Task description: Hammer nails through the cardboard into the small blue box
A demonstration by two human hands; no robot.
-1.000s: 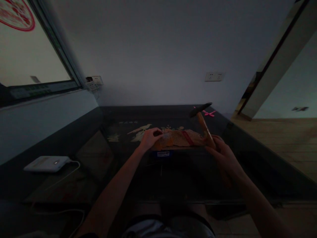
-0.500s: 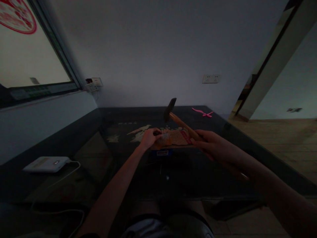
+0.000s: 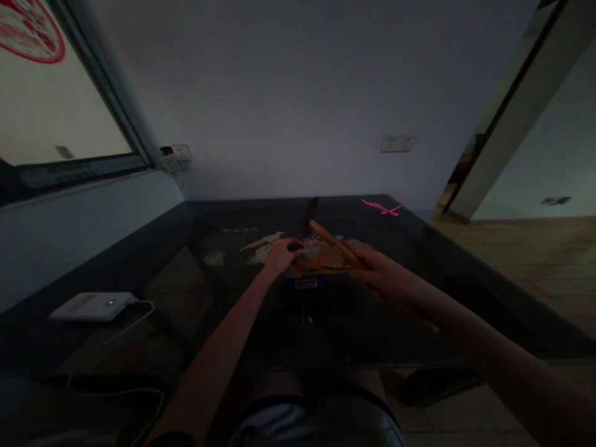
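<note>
My right hand [image 3: 382, 273] is wrapped round the wooden handle of a hammer [image 3: 331, 241]. Its dark head is just above and behind a flat brown piece [image 3: 321, 256], perhaps cardboard, with an orange patch near its left end. That piece rests over a small blue box [image 3: 305, 283] with a pale label. At the left end of the brown piece is my left hand [image 3: 280, 256], thumb and forefinger brought together in a pinch. What sits between those fingertips, if anything, is too small and dark to tell.
A dark glossy table [image 3: 223, 335] with a pale printed pattern carries everything. On its left lies a white power bank [image 3: 93, 307] with a white cable [image 3: 146, 304]. A pink ribbon [image 3: 382, 208] lies at the back right. Behind stands a wall with sockets [image 3: 397, 143].
The hammer head has come down and slightly left toward the brown piece, my right hand moving left with it. My left hand has stayed in place.
</note>
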